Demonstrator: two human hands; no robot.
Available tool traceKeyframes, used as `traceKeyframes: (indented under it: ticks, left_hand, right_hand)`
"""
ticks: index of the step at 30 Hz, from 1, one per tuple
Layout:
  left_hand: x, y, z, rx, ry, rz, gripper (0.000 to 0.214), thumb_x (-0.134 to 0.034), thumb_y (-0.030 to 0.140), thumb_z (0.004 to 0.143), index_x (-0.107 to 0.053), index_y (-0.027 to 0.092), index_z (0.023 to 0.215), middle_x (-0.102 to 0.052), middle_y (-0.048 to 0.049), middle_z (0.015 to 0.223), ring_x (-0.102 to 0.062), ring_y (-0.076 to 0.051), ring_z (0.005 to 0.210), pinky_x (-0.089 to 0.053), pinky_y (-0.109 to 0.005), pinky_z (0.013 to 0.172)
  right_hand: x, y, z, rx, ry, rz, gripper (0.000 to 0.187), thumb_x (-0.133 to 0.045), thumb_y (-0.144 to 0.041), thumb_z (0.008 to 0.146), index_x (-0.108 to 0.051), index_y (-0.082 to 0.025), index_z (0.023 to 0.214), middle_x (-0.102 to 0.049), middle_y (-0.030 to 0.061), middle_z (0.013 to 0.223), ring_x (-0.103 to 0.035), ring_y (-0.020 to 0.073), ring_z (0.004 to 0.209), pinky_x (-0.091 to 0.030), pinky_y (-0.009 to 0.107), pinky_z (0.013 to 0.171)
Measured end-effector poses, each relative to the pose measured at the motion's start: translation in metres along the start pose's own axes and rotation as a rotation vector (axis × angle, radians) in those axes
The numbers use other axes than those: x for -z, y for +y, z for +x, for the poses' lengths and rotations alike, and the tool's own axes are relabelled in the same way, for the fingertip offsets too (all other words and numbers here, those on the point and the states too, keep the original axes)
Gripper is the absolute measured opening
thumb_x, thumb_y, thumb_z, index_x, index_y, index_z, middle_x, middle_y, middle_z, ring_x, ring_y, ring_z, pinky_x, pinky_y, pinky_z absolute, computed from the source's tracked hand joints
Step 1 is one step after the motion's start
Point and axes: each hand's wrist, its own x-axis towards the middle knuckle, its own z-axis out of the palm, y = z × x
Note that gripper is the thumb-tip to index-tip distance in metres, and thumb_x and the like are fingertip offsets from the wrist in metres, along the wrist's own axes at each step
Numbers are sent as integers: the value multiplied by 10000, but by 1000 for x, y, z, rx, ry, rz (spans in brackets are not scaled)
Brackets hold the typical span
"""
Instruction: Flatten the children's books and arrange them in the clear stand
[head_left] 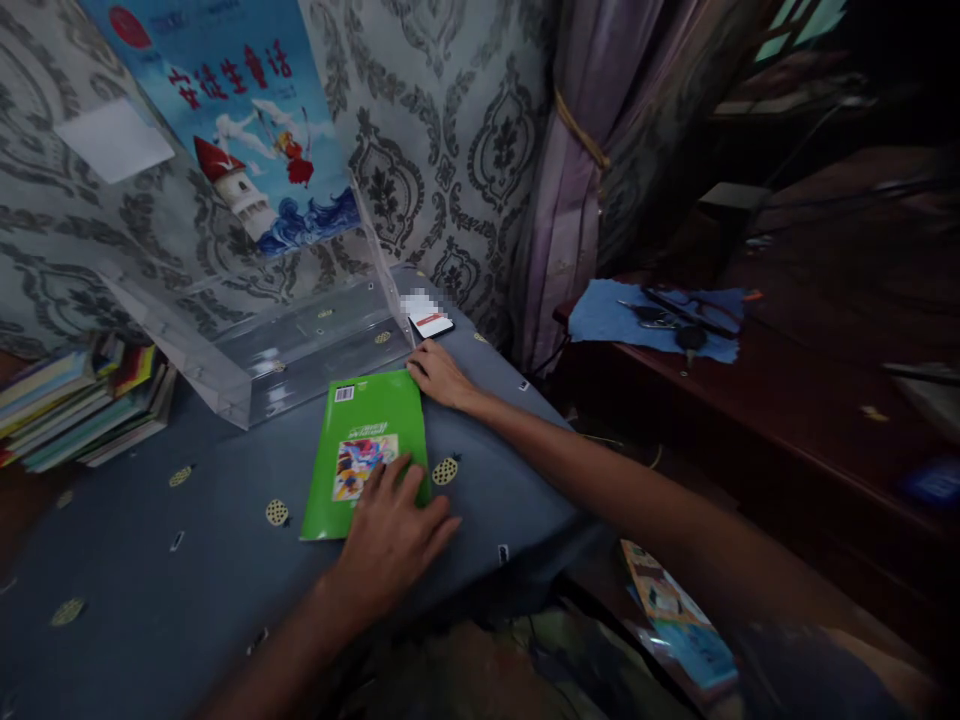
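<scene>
A green book (pixel 319 460) with a barcode and a small colour picture lies flat on the cloth-covered table, its print upside down to me. My left hand (pixel 397 520) rests on its lower right part, fingers spread, the tips over the picture. At the book's far right corner is my right hand (pixel 441 375), its fingers curled in and closed on the edge. Just beyond the book stands a clear acrylic rack (pixel 322 350) with upright side panels. Close past my right hand lies a phone (pixel 433 322), partly blurred out.
Stacked books (pixel 90 400) sit at the table's left. Behind, a blue poster (pixel 247 110) hangs on the patterned wall. A purple curtain (pixel 570 200) is tied back. On a dark red surface at right, a blue cloth (pixel 600 315) holds small tools. Another book (pixel 675 615) lies low beside me.
</scene>
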Motion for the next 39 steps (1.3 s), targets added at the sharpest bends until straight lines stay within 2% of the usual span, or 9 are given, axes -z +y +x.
traceKeyframes:
  ticks: [2,6,9,13,17,21,31,35,39]
  left_hand:
    - [2,-13,-26,45,18,11,272,-594,367,967,-724,233,769,-676,-81,1019,-646,-292,1122,-582,-448,933]
    - [6,-41,-56,253,-96,236,363,-542,327,988,-688,215,674,-658,-87,805,-660,-277,901,-579,-410,770]
    - [8,-46,-44,366,-114,296,289,-515,361,1005,-698,196,853,-691,-101,917,-656,-287,925,-568,-407,779]
    - [-1,-37,-2,394,-121,249,277,-539,357,998,-656,143,1128,-676,-161,1211,-630,-318,1099,-551,-425,860]
    - [-13,-36,23,447,-141,251,333,-461,323,1031,-617,99,1221,-667,-196,1245,-639,-334,1082,-552,-444,823]
    - [-14,-40,26,445,-162,254,362,-404,301,1049,-621,84,1242,-684,-209,1218,-665,-323,1037,-565,-426,775]
    - [-3,-43,29,457,-232,257,382,-316,229,1049,-662,117,1166,-728,-183,1096,-687,-313,967,-562,-395,695]
    - [-3,-40,29,474,-237,248,383,-318,222,1043,-664,114,1166,-727,-189,1110,-683,-309,977,-572,-396,710]
    - [-10,-40,27,458,-186,231,394,-370,300,1049,-647,94,1238,-693,-212,1233,-673,-332,1052,-580,-436,762]
  right_hand:
    - [3,-1,-4,5,-15,13,266,-504,-194,993,-726,-138,859,-623,83,941,-581,202,967,-459,340,937]
    - [6,-1,-11,33,-58,107,380,-492,-278,1013,-712,-151,729,-655,69,920,-623,178,885,-463,307,866]
    - [5,-2,-13,72,-69,191,425,-477,-312,1016,-718,-150,707,-660,70,870,-635,186,860,-456,314,852]
    - [4,-6,-15,126,-65,218,405,-479,-300,1017,-721,-136,736,-645,71,810,-620,193,843,-445,326,829]
    - [5,-9,-17,135,-57,239,367,-493,-275,1016,-707,-159,741,-630,45,776,-603,184,803,-445,329,816]
    - [4,-10,-17,156,-65,267,353,-501,-245,1014,-680,-184,716,-619,12,694,-604,181,805,-444,335,879]
    - [1,-9,-16,159,-60,306,370,-497,-261,1025,-683,-185,713,-628,11,722,-612,182,796,-448,351,880]
    - [3,-9,-16,163,-69,296,390,-477,-288,1034,-691,-172,728,-624,26,730,-608,194,855,-443,343,869]
    - [6,-13,-19,152,-85,268,400,-450,-312,1040,-700,-155,770,-616,35,765,-583,179,808,-439,332,842]
